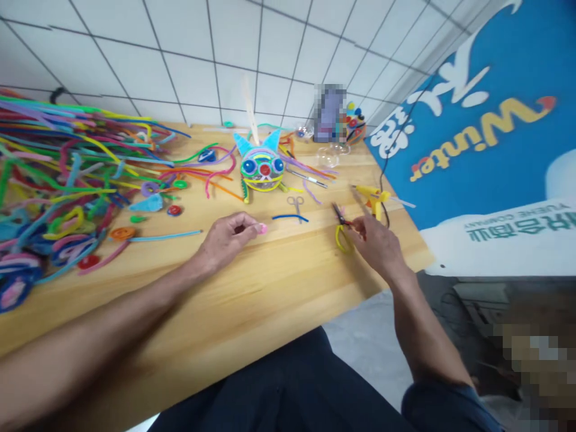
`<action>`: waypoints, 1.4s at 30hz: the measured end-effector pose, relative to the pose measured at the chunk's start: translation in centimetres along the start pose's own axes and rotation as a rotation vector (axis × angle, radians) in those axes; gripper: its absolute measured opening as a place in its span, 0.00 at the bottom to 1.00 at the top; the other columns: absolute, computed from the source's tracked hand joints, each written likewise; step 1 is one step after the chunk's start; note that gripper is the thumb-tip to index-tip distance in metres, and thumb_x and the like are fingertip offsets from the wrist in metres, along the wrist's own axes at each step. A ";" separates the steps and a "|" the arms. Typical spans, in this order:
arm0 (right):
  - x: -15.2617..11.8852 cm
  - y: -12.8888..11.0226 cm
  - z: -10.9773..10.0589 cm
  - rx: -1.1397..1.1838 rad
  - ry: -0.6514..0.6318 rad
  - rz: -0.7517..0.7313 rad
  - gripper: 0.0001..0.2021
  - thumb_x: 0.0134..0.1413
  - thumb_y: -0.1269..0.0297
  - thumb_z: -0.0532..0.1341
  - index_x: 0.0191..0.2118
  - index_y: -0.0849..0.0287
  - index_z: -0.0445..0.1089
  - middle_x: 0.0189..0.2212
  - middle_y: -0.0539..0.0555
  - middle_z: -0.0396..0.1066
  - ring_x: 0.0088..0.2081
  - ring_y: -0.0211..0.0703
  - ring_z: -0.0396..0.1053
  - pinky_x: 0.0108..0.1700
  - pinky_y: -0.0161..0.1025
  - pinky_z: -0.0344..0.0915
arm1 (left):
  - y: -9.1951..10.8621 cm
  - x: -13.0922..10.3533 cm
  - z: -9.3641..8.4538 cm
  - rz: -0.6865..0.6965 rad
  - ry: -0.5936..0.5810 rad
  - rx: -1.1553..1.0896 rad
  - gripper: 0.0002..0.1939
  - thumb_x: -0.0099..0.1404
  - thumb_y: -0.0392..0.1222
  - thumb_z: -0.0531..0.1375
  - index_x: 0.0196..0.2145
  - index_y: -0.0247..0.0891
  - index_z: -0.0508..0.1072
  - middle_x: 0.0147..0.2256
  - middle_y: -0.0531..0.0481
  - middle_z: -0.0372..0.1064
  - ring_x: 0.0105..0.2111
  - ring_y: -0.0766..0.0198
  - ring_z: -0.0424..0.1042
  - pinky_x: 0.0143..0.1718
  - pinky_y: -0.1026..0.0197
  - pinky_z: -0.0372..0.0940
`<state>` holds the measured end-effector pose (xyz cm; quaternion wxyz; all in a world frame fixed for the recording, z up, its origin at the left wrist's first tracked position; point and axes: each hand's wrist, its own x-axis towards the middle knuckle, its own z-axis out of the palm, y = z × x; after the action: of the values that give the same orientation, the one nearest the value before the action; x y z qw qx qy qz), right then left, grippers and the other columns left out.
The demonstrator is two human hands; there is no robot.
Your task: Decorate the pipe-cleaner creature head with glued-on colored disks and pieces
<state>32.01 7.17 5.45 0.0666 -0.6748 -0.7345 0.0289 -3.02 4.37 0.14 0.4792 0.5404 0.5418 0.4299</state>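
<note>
Between thumb and fingertips, my left hand point(231, 237) pinches a small pink piece point(261, 228) just above the wooden table point(252, 288). My right hand point(375, 243) has its fingers closed at the yellow-handled scissors point(342, 231), whose dark blades point away from me. A short blue pipe cleaner point(290, 217) and small grey scissors point(296, 204) lie between the hands. Beyond them stands a round clear figure point(263, 171) with blue ears, blue eyes, a red nose and a wooden stick behind it.
Many coloured pipe cleaners point(81, 138) are heaped at the left. A yellow glue gun point(371, 197) with a cable lies beyond my right hand. At the back right are a phone-like object point(330, 114) and clear balls point(327, 157). A blue banner point(486, 132) hangs at the right.
</note>
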 end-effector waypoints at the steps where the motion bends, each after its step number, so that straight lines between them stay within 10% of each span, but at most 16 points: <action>1: -0.5 1.0 0.6 -0.032 -0.015 0.032 0.10 0.62 0.57 0.63 0.44 0.56 0.72 0.39 0.58 0.78 0.39 0.53 0.74 0.36 0.43 0.62 | 0.0 0.0 0.0 -0.002 -0.005 0.009 0.19 0.61 0.58 0.69 0.31 0.37 0.79 0.28 0.50 0.75 0.28 0.65 0.67 0.31 0.63 0.60; 11: 4.2 1.3 3.9 0.033 0.201 -0.003 0.09 0.63 0.63 0.61 0.46 0.60 0.73 0.46 0.67 0.77 0.49 0.58 0.73 0.51 0.51 0.68 | 0.0 -0.2 0.0 0.008 0.047 -0.001 0.19 0.58 0.59 0.70 0.29 0.39 0.79 0.24 0.53 0.70 0.24 0.67 0.61 0.25 0.64 0.55; 17: 2.2 -6.6 2.7 0.588 0.050 -0.440 0.09 0.63 0.61 0.63 0.47 0.54 0.73 0.43 0.55 0.78 0.42 0.47 0.75 0.48 0.46 0.71 | 0.8 -0.2 0.3 -0.043 0.022 -0.131 0.19 0.57 0.58 0.72 0.29 0.37 0.79 0.22 0.55 0.66 0.22 0.69 0.57 0.24 0.64 0.53; 24: 2.6 -14.8 3.8 0.898 -0.228 -0.485 0.05 0.58 0.62 0.64 0.38 0.56 0.73 0.34 0.50 0.77 0.35 0.40 0.72 0.38 0.38 0.67 | 0.3 -0.7 0.7 -0.015 -0.012 -0.179 0.20 0.59 0.58 0.70 0.30 0.37 0.75 0.22 0.56 0.63 0.22 0.70 0.57 0.25 0.65 0.54; 42: 2.7 -15.3 6.7 1.169 -0.339 -0.305 0.04 0.56 0.63 0.61 0.32 0.56 0.69 0.27 0.46 0.69 0.30 0.36 0.66 0.36 0.35 0.62 | -0.1 -0.8 0.8 0.095 -0.010 -0.086 0.13 0.67 0.50 0.65 0.34 0.35 0.76 0.26 0.55 0.67 0.25 0.70 0.61 0.28 0.65 0.59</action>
<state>15.77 8.84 1.06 0.3105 -0.4004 -0.6857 0.5226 -2.26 3.54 -0.05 0.4839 0.5462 0.4943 0.4724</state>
